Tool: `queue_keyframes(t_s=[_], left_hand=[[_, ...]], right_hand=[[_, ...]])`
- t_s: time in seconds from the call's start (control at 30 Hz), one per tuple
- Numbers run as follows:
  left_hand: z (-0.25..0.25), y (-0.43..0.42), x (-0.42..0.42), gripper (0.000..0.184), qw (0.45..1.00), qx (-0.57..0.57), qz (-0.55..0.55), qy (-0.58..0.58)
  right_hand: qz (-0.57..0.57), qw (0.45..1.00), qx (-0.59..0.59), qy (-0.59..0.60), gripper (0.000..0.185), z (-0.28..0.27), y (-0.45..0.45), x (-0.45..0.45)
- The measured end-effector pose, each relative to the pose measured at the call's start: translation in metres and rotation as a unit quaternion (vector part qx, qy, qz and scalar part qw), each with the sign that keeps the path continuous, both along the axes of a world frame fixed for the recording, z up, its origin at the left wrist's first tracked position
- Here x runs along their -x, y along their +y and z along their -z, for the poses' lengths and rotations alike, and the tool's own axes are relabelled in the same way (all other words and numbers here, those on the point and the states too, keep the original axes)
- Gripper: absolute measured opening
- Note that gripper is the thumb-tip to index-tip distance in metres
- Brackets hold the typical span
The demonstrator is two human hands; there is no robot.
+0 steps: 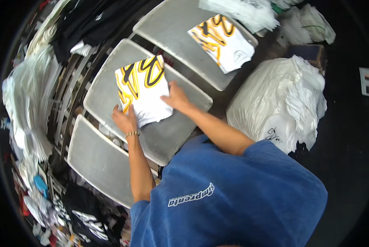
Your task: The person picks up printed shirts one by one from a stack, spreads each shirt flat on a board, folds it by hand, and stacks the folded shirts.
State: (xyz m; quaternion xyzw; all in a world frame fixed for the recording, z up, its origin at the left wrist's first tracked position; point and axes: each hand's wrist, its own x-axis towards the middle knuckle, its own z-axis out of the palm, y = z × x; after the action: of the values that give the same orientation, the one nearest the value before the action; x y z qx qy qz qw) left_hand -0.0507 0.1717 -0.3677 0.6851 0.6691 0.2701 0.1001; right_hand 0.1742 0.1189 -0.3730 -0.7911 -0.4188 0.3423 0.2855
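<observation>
A folded white T-shirt (153, 96) with a yellow, orange and black print lies on the middle grey board (149, 140). At its left edge is my left hand (125, 121), a beaded bracelet on the wrist. Its thumb reaches onto the fabric, with the other fingers spread beside it. My right hand (178, 98) touches the opposite edge, thumb and fingers apart. On the far grey board (164, 24), another folded T-shirt (227, 45) carries a similar print. The undersides of both hands are hidden.
A bulky white plastic bag (262, 94) stands to the right. More white plastic (244, 12) overlaps the far board. Another grey board (100, 160) sits nearer on the left. Bundled pale plastic (28, 99) and dark clothing (89, 24) line the left side.
</observation>
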Motion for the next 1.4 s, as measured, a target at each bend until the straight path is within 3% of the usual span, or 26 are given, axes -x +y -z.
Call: queue_keyframes(t_s=[0.03,0.1,0.17,0.23,0.3,0.33,0.4,0.43,0.5,0.63,0.7,0.77,0.8,0.83,0.87,0.93,1.07,1.13,1.17,1.23,1.33,1.4], left_hand=[[-0.006,-0.004,0.001,0.058,1.0,-0.017,0.001,0.019],[-0.014,-0.012,0.004,0.059,0.998,-0.023,0.041,0.029],[-0.011,-0.02,0.011,0.069,0.955,-0.002,0.297,0.011],[-0.016,-0.039,0.009,0.075,0.95,0.012,0.312,0.013],[-0.031,-0.048,0.006,0.084,0.944,-0.003,0.313,0.1],[-0.04,-0.051,0.002,0.094,0.946,0.007,0.301,0.117],[-0.028,-0.046,-0.008,0.096,0.935,0.005,0.339,0.103],[-0.024,-0.041,-0.01,0.099,0.92,-0.001,0.382,0.087],[-0.027,-0.038,-0.015,0.098,0.916,0.027,0.378,0.131],[-0.022,-0.038,-0.014,0.094,0.907,0.049,0.385,0.164],[-0.032,-0.041,-0.017,0.094,0.91,0.045,0.374,0.173],[-0.027,-0.042,-0.023,0.097,0.915,0.046,0.355,0.186],[-0.034,-0.041,-0.027,0.083,0.913,0.007,0.35,0.209],[-0.026,-0.035,-0.025,0.083,0.915,0.004,0.34,0.216],[-0.011,-0.023,-0.02,0.073,0.93,-0.006,0.327,0.168],[-0.025,-0.012,-0.028,0.052,0.945,-0.076,0.293,0.123],[-0.128,0.0,-0.055,0.056,0.943,0.005,0.284,0.17],[-0.191,0.0,-0.088,0.053,0.935,0.082,0.273,0.211],[-0.211,0.0,-0.101,0.048,0.926,0.113,0.287,0.218],[-0.223,0.003,-0.123,0.031,0.915,0.182,0.277,0.229],[-0.24,-0.001,-0.158,0.029,0.915,0.185,0.308,0.182],[-0.24,-0.004,-0.178,0.031,0.894,0.223,0.352,0.165]], right_hand=[[-0.019,0.999,0.026,-0.003,0.074,-0.004,-0.005,0.004],[0.027,0.999,0.03,0.0,0.065,-0.001,-0.015,0.012],[0.037,0.997,0.06,0.012,0.059,0.002,-0.016,0.014],[0.031,0.995,0.091,0.025,0.054,0.001,-0.016,0.014],[0.035,0.983,0.122,0.133,0.044,-0.003,-0.011,0.015],[0.031,0.983,0.122,0.131,0.044,-0.005,-0.01,0.015],[0.069,0.985,0.084,0.132,0.038,-0.011,-0.009,0.022],[0.125,0.97,0.025,0.207,0.035,-0.001,-0.009,0.027],[0.2,0.955,-0.036,0.218,0.031,0.002,-0.011,0.037],[0.16,0.935,0.024,0.315,0.03,-0.003,-0.009,0.029],[0.148,0.864,0.059,0.478,0.046,0.009,-0.002,0.024],[0.122,0.847,0.112,0.505,0.042,0.008,0.007,0.02],[0.122,0.813,0.111,0.558,0.041,0.003,0.009,0.021],[0.12,0.777,0.11,0.608,0.04,-0.002,0.013,0.02],[0.082,0.738,0.102,0.662,0.041,-0.008,0.019,0.019],[0.054,0.73,0.116,0.671,0.042,-0.025,0.031,0.008],[-0.026,0.658,0.06,0.751,0.043,-0.081,0.046,-0.035],[-0.025,0.656,0.048,0.753,0.045,-0.129,0.037,-0.071],[-0.055,0.602,0.101,0.79,0.06,-0.12,0.038,-0.091],[-0.012,0.582,0.189,0.791,0.086,-0.124,0.023,-0.123],[0.016,0.59,0.241,0.77,0.098,-0.106,-0.008,-0.161],[0.036,0.518,0.304,0.799,0.107,-0.099,-0.024,-0.183]])
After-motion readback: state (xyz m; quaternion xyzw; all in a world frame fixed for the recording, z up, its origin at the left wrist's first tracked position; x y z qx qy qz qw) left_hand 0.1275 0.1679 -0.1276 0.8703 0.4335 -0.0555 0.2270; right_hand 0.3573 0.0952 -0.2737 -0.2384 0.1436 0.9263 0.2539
